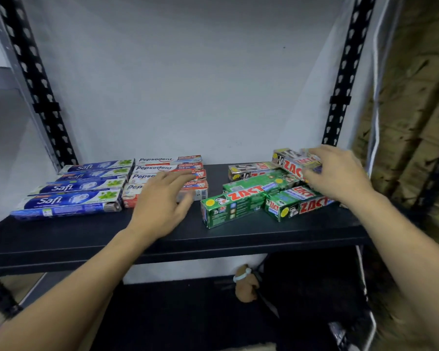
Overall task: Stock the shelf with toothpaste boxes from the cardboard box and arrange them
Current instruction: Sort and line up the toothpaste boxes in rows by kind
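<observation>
My right hand [337,173] pinches a white Zact box [293,164] (blurred) over the green boxes [241,198] at the far right of the shelf [162,234]. My left hand [160,201] is spread flat over the Pepsodent row [162,160].

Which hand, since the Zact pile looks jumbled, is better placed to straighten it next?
Right: the right hand grips the topmost Zact box there; the left hand hovers open over the Pepsodent boxes, farther off.

- Left hand [160,201]: palm down, fingers straight, bare forearm stretched forward.
- Right hand [337,173]: fingers and thumb curled round a white Zact box [292,169], bare forearm outstretched.
</observation>
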`<state>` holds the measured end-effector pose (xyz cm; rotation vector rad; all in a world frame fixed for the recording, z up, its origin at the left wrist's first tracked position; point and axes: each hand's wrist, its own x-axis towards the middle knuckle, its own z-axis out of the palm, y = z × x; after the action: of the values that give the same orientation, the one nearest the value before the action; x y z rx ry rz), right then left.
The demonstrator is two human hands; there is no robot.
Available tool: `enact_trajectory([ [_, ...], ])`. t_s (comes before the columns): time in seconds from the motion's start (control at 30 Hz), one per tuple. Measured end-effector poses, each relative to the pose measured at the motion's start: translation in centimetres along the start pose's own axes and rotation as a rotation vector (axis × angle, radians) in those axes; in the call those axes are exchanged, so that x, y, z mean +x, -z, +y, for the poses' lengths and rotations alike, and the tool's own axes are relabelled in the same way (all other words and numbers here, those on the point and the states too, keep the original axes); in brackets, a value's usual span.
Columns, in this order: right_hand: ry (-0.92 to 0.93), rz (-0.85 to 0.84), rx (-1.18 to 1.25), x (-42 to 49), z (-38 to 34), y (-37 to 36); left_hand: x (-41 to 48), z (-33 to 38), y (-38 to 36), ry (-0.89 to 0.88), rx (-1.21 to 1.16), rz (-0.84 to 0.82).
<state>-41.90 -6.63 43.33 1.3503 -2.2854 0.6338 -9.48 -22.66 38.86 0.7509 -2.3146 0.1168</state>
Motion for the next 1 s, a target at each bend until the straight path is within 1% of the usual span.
enact_trajectory([
  [0.1,-0.064,-0.1,0.035,-1.0,1.8,-0.5,1.8,3.8,-0.6,0.018,-0.137,-0.104],
  [0.17,-0.079,-0.118,0.087,-1.5,2.5,-1.0,2.8,6.1,-1.3,0.015,-0.201,-0.184],
  [0.23,-0.072,-0.077,0.12,-1.9,3.2,-1.3,3.3,7.6,-2.4,-0.009,-0.223,-0.273],
  [0.3,-0.067,-0.008,0.123,-2.3,3.9,-1.4,3.4,7.8,-3.6,-0.055,-0.166,-0.327],
  [0.4,-0.081,0.089,0.091,-2.8,5.6,-1.6,3.4,7.0,-4.5,-0.072,-0.131,-0.312],
  [0.53,-0.168,0.2,0.053,-3.8,7.8,-1.1,3.4,6.9,-4.4,-0.088,-0.156,-0.292],
  [0.67,-0.224,0.192,0.015,-4.5,8.5,-1.0,3.5,6.8,-4.4,-0.091,-0.175,-0.301],
  [0.8,-0.287,0.14,0.054,-4.7,8.2,-1.1,3.5,6.9,-4.2,-0.094,-0.211,-0.308],
  [0.87,-0.316,0.131,0.091,-4.6,8.1,-0.9,3.4,7.0,-4.0,-0.075,-0.235,-0.278],
  [1.0,-0.34,0.122,0.14,-4.5,8.2,-0.8,3.2,6.7,-3.0,0.047,-0.353,-0.17],
])
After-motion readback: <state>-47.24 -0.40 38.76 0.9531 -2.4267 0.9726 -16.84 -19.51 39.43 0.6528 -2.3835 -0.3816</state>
